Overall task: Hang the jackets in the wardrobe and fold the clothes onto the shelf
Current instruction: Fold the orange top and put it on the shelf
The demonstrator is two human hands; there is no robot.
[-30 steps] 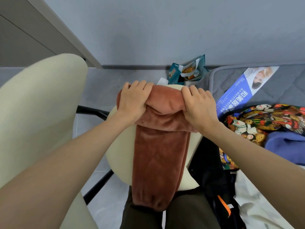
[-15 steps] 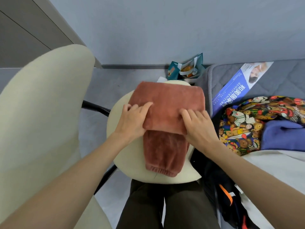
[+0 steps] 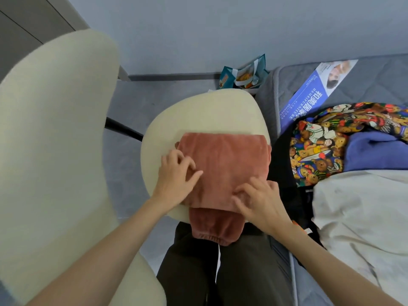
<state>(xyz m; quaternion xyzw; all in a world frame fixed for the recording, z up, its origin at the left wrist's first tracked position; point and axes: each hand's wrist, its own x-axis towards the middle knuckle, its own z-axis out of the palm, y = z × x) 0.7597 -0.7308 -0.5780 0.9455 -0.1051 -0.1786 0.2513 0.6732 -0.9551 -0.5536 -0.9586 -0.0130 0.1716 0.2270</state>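
Standing at 6 o'clock, a person's legs point(image 3: 220, 274) in dark trousers show just below a cream seat point(image 3: 209, 113). The rust pants point(image 3: 223, 160) lie folded on that seat, near the middle of the view. One cuffed end hangs off the seat's near edge, over the legs.

The left grip point(image 3: 176, 180) sits on the fold's 8 o'clock part. It is half open, fingers bent, with the thumb laid across the cloth. Whether it nips any cloth cannot be told.

The right grip point(image 3: 258, 199) is at the fold's 5 o'clock corner. It is narrow, its curled fingertips point(image 3: 240, 191) pinching the bunched near edge of the top layer.

At 9 o'clock rises the cream chair back point(image 3: 55, 140).

At 3 o'clock is a grey bed point(image 3: 375, 85). A white cloth point(image 3: 353, 206) lies nearest on it. Beyond that are a blue garment point(image 3: 375, 151) and a bear-print garment point(image 3: 320, 146), touching each other. A black garment point(image 3: 284, 155) hangs between the bed and the seat. Farther up the bed lies a blue leaflet point(image 3: 309, 96).

At 12 o'clock, past the seat, a teal bag point(image 3: 242, 74) stands on the grey floor point(image 3: 132, 96) against the wall.
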